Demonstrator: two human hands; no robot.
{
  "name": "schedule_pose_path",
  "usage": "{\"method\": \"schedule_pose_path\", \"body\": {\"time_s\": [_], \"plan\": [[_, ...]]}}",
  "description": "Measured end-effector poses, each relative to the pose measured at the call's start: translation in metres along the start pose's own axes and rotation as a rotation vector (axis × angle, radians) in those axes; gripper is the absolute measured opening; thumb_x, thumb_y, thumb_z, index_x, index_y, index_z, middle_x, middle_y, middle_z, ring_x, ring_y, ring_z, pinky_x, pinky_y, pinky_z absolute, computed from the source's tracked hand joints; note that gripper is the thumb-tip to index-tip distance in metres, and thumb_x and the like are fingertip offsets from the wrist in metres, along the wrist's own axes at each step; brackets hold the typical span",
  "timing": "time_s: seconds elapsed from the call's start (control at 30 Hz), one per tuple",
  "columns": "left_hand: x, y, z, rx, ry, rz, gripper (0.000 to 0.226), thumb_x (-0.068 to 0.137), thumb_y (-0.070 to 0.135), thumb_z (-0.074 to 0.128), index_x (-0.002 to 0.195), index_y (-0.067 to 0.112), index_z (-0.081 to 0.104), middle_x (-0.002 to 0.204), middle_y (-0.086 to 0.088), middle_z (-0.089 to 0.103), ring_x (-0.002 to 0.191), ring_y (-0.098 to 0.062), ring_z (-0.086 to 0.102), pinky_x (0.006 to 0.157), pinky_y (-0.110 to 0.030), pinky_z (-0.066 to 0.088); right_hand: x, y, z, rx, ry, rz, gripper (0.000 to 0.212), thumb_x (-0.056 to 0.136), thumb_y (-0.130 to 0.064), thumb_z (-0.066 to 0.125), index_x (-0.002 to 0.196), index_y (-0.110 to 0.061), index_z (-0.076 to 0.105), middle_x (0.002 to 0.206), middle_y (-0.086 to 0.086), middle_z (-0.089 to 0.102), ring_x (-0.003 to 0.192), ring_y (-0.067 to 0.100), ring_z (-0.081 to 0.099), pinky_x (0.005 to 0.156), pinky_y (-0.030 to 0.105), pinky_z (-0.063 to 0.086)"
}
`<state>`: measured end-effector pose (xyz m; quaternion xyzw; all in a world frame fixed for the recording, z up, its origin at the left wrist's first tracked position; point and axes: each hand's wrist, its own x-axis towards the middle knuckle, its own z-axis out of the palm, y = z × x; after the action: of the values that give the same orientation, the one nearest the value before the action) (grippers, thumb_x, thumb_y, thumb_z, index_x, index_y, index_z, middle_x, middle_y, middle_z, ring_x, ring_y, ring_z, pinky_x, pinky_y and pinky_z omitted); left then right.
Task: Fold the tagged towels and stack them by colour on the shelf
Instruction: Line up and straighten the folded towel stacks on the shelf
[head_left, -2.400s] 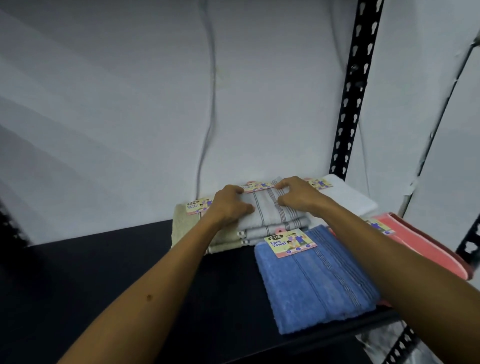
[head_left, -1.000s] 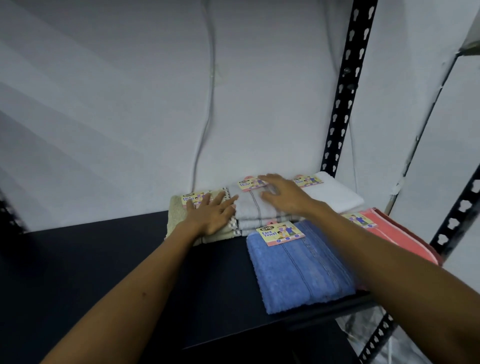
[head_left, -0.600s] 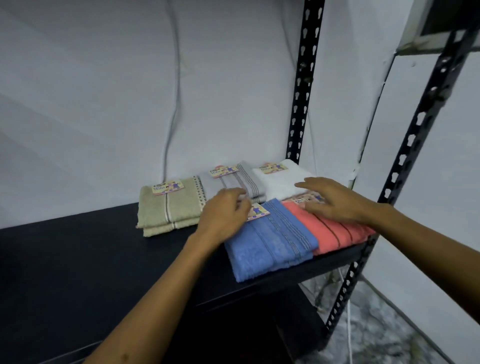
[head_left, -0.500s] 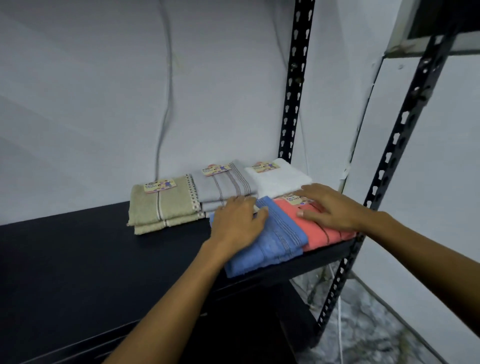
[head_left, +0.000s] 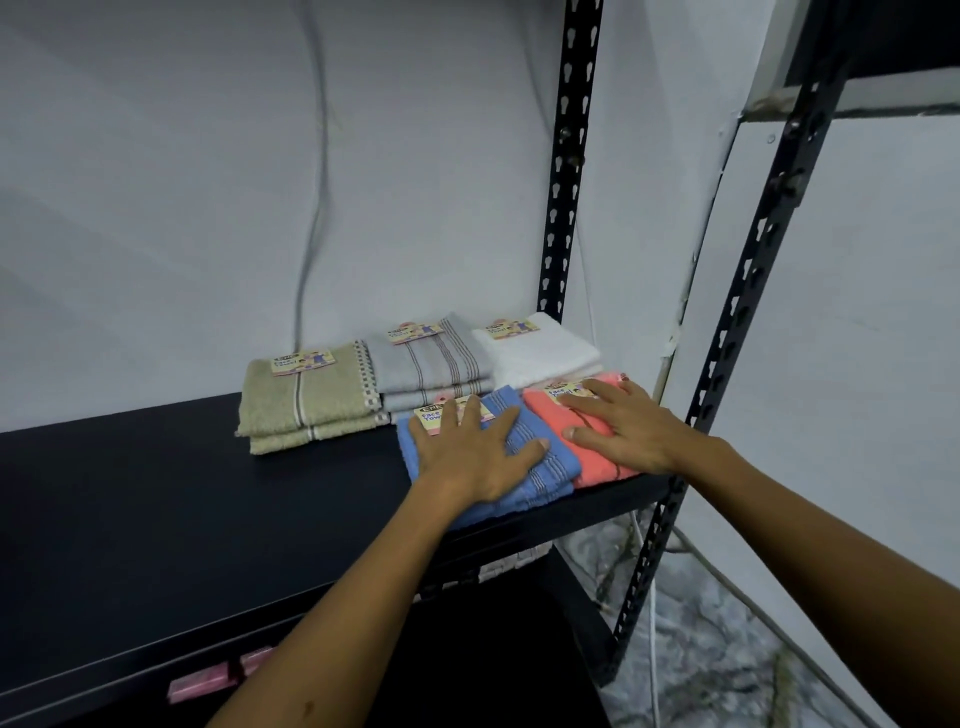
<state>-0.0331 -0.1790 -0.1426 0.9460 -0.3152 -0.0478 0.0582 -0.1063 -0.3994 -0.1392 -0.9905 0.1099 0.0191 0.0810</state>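
Left grip (head_left: 480, 451) lies flat, fingers spread, on the folded blue towel (head_left: 550, 467), right grip (head_left: 621, 428) likewise flat and unclenched on the coral towel (head_left: 545, 413) beside it, both towels at the black shelf (head_left: 156, 493) front right corner.

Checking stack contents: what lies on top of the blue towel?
The left hand lies flat on the blue towel, partly covering its paper tag. Whatever lies under the palm is hidden.

Storeroom: bare wall (head_left: 156, 208) behind black slotted-steel shelf (head_left: 156, 519).
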Motion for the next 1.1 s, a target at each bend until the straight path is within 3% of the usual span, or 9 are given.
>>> {"method": "schedule_pose_path", "body": {"time_s": [0.13,0.33,0.43,0.57,0.63,0.77,1.1], "plan": [[-0.004,0.0,-0.002,0.005,-0.007,-0.017,0.077,0.083,0.085,0.013,0.152,0.05,0.005,0.165,0.003,-0.009,0.151,-0.029,-0.012,0.102,-0.078,-0.01,-0.001,-0.006,-0.006,0.03,-0.003,-0.018,0.092,0.066,-0.092,0.017,0.149,-0.052,0.02,0.164,-0.002,0.01,0.15,0.029,0.002,0.121,0.051,0.003],[-0.016,0.001,-0.005,-0.032,-0.016,-0.027,0.077,0.083,0.086,0.016,0.151,0.052,0.008,0.165,0.005,-0.007,0.151,-0.027,-0.011,0.101,-0.082,-0.006,-0.012,-0.015,-0.01,0.077,0.002,-0.028,0.08,0.077,-0.081,0.034,0.15,-0.048,0.026,0.163,0.001,0.015,0.148,0.032,0.008,0.121,0.048,0.008],[-0.028,-0.009,-0.002,-0.038,0.009,-0.02,0.076,0.083,0.086,0.016,0.151,0.052,0.01,0.165,0.006,-0.006,0.151,-0.026,-0.01,0.101,-0.082,-0.006,-0.02,-0.027,-0.003,0.053,0.017,-0.035,0.069,0.088,-0.073,0.04,0.15,-0.048,0.023,0.164,-0.002,0.013,0.148,0.035,0.006,0.119,0.053,0.012],[-0.051,-0.032,0.0,-0.025,0.023,-0.024,0.075,0.082,0.086,0.017,0.15,0.055,0.01,0.165,0.008,-0.006,0.151,-0.023,-0.01,0.104,-0.08,-0.004,-0.031,-0.051,0.009,0.043,0.047,-0.046,0.081,0.072,-0.088,0.025,0.146,-0.056,0.021,0.163,-0.009,0.013,0.147,0.036,0.006,0.111,0.066,0.023],[-0.062,-0.045,-0.002,-0.022,0.021,-0.028,0.074,0.083,0.085,0.017,0.15,0.055,0.009,0.165,0.009,-0.007,0.151,-0.021,-0.011,0.105,-0.079,-0.003,-0.034,-0.066,0.014,0.056,0.064,-0.049,0.076,0.073,-0.086,0.027,0.144,-0.059,0.021,0.162,-0.012,0.011,0.147,0.036,0.005,0.109,0.069,0.023],[-0.084,-0.079,-0.007,-0.02,0.014,-0.049,0.073,0.083,0.084,0.017,0.149,0.056,0.007,0.164,0.011,-0.009,0.151,-0.018,-0.013,0.107,-0.076,-0.002,-0.038,-0.106,0.019,0.058,0.061,-0.078,0.066,0.085,-0.078,0.036,0.145,-0.057,0.021,0.163,-0.013,0.008,0.148,0.036,0.0,0.109,0.071,0.018],[-0.147,-0.195,-0.019,0.011,0.03,-0.162,0.06,0.089,0.077,0.014,0.147,0.061,0.006,0.164,0.014,-0.004,0.151,-0.013,-0.009,0.112,-0.069,-0.001,-0.033,-0.238,0.037,0.018,0.016,-0.182,0.068,0.087,-0.077,0.028,0.149,-0.052,0.017,0.164,-0.009,0.003,0.148,0.041,-0.004,0.108,0.069,0.018]]}}
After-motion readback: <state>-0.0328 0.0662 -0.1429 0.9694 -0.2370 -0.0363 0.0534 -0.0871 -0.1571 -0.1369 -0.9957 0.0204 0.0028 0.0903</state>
